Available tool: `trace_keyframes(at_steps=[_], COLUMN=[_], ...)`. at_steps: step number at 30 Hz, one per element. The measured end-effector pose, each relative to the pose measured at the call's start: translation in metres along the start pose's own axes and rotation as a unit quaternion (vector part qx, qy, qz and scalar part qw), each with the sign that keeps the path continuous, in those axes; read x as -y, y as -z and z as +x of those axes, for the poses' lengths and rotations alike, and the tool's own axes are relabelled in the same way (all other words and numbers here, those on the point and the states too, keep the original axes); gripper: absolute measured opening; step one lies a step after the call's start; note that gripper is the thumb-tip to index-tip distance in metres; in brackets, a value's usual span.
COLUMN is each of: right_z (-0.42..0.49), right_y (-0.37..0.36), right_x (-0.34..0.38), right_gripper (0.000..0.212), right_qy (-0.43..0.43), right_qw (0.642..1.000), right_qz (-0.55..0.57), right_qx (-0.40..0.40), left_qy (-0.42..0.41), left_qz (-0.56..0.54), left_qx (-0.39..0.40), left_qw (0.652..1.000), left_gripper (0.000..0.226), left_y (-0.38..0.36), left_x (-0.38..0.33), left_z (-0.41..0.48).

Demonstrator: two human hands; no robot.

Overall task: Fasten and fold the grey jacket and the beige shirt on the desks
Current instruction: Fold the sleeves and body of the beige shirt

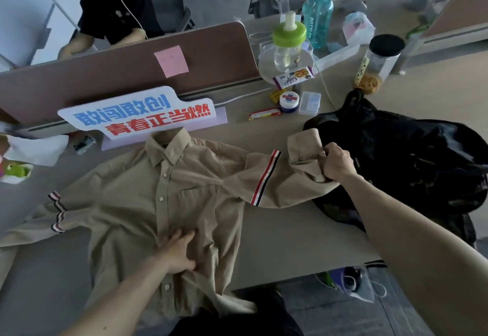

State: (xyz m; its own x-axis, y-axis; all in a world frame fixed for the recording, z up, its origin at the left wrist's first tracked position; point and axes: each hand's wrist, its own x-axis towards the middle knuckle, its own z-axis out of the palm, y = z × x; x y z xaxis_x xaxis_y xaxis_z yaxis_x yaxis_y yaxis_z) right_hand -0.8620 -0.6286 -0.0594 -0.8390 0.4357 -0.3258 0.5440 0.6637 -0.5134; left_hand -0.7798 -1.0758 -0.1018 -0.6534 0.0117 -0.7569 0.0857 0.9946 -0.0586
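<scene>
**One sleeve in hand: beige shirt (137, 203) fastened, folding barely begun**

The beige shirt lay face up on the tabletop (277, 230), with its collar toward the partition (105, 77) and its hem hanging over the near edge. The buttons visible along the placket (161, 198) appeared closed, so fastening was judged complete for this garment. The left hand (179, 251) pressed on the lower front with fingers extended, holding nothing. The right hand (335, 162) gripped the cuff end of one sleeve (298, 177), which stretched across a black bag (409, 156). The other sleeve (39, 219) lay spread outward on the opposite side. Neither sleeve was yet folded in and the body was at full length, so nearly all the folding was judged to remain. No grey jacket could be identified, and its progress could not be told
</scene>
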Motion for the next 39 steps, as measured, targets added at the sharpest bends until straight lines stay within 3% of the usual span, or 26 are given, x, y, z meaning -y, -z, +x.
trace_keyframes(at_steps=[4, 7, 9, 15, 18, 20, 23, 26, 28, 30, 33, 37, 39], right_z=[0.006, 0.003, -0.004, -0.039, -0.063, -0.080, -0.113, -0.153, -0.181, -0.208, -0.246, -0.288, -0.305], right_y=[0.037, 0.073, 0.085, 0.069, 0.042, 0.015, -0.035, -0.091, -0.125, -0.156, -0.186, -0.206, -0.213], right_x=[0.002, -0.006, -0.015, -0.015, 0.003, 0.018, 0.044, 0.065, 0.077, 0.085, 0.088, 0.075, 0.066], right_gripper=[0.035, 0.033, 0.035, 0.070, 0.058, 0.038, 0.012, 0.037, 0.053, 0.050, 0.045, 0.058, 0.046], right_qy=[-0.084, -0.157, -0.170, -0.156, -0.102, -0.034, 0.035, 0.071, 0.077, 0.089, 0.080, 0.053, 0.061], right_qw=[0.976, 0.912, 0.887, 0.933, 0.948, 0.967, 0.991, 0.986, 0.975, 0.965, 0.970, 0.979, 0.975], right_qz=[0.149, 0.295, 0.337, 0.251, 0.216, 0.178, 0.124, 0.091, 0.066, 0.021, -0.045, -0.084, -0.107], right_qx=[-0.136, -0.240, -0.265, -0.207, -0.213, -0.179, -0.039, 0.118, 0.198, 0.244, 0.224, 0.180, 0.185], left_qy=[-0.014, -0.036, -0.046, -0.065, -0.088, -0.097, -0.085, -0.061, -0.029, -0.007, 0.030, 0.107, 0.125], left_qz=[-0.030, -0.066, -0.085, -0.092, -0.108, -0.131, -0.163, -0.187, -0.196, -0.230, -0.273, -0.280, -0.352], left_qx=[-0.030, -0.038, -0.042, -0.044, -0.059, -0.088, -0.155, -0.243, -0.254, -0.237, -0.210, -0.242, -0.230], left_qw=[0.999, 0.996, 0.994, 0.993, 0.988, 0.983, 0.971, 0.950, 0.947, 0.944, 0.938, 0.923, 0.899], left_gripper=[0.106, 0.101, 0.099, 0.094, 0.090, 0.085, 0.084, 0.055, 0.039, 0.036, 0.037, 0.048, 0.058], left_y=[-0.001, 0.000, 0.001, 0.004, 0.003, -0.001, -0.013, -0.026, -0.036, -0.055, -0.092, -0.129, -0.138], left_x=[-0.004, -0.012, -0.018, -0.015, 0.000, 0.012, 0.037, 0.071, 0.097, 0.130, 0.179, 0.215, 0.223], left_z=[-0.002, -0.001, 0.002, 0.003, 0.000, -0.006, -0.014, -0.024, -0.030, -0.032, -0.039, -0.063, -0.072])
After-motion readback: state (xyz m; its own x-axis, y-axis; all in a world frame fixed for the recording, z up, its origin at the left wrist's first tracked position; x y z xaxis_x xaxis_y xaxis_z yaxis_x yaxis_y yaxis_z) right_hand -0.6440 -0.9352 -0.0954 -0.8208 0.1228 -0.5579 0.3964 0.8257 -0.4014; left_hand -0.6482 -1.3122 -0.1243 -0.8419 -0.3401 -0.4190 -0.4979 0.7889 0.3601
